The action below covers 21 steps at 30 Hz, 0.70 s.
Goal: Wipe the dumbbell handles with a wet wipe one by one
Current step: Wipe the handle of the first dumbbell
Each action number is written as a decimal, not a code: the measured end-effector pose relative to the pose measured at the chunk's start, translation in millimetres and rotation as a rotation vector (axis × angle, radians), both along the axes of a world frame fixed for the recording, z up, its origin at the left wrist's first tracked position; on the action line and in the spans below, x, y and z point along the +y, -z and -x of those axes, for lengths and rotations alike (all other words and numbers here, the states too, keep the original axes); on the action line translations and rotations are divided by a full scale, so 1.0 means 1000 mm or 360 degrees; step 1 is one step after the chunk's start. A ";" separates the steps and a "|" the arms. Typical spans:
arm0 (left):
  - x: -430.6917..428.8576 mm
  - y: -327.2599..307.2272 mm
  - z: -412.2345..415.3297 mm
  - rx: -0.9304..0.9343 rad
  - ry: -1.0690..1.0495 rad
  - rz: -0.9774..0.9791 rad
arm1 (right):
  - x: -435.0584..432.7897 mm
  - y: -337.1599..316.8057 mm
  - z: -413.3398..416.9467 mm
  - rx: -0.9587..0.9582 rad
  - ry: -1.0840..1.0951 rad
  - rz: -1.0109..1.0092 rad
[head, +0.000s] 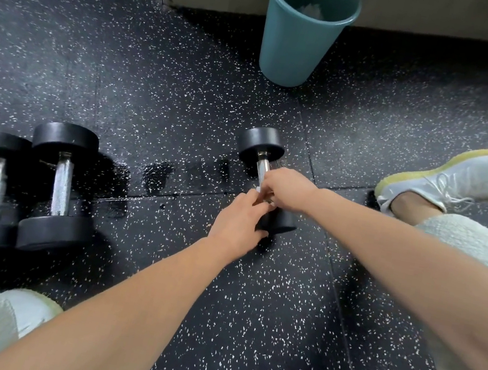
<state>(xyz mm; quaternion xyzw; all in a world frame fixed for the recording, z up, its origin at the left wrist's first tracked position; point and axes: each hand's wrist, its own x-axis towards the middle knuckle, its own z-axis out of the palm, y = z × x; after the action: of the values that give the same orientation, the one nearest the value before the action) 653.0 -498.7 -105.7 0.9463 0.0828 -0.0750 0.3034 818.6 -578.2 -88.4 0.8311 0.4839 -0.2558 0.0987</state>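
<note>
Black speckled rubber floor (188,85), a person seated on it, both hands on a small dumbbell (265,175).

From the head camera, the right hand (287,190) has its fingers (268,185) curled round the chrome handle (262,167), a scrap of white wet wipe (258,189) showing beneath them. The left hand (238,222) rests on the near weight, fingers together against it. Beyond the fingers stands a teal bin (295,41) with something white inside. Well left of them lie two larger dumbbells (58,186) side by side. Right of the fingers, a pale sneaker (463,179).
</note>
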 end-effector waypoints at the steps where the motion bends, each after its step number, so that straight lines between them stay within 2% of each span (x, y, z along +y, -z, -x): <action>1: -0.001 -0.001 -0.001 0.0000 0.0002 -0.0015 | 0.000 -0.003 -0.002 0.0025 -0.0030 0.0038; 5: -0.002 -0.004 -0.003 -0.0054 -0.0033 0.0000 | 0.009 -0.005 -0.006 -0.0089 -0.0094 -0.0032; 10: -0.002 -0.005 -0.007 -0.0022 0.0014 -0.0016 | 0.002 0.003 0.003 -0.0097 0.0164 -0.0178; 14: -0.004 -0.008 -0.011 0.0013 0.0075 -0.0053 | -0.006 -0.012 0.006 0.0062 0.0201 0.0069; 21: -0.010 -0.024 -0.004 0.0234 0.0264 -0.0050 | -0.007 -0.032 0.021 -0.0052 0.0247 0.0263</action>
<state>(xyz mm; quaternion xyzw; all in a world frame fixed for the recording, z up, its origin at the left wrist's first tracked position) 657.2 -508.9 -81.6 0.9465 0.0274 -0.1678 0.2743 797.1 -585.7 -56.4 0.8590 0.3937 -0.2883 0.1548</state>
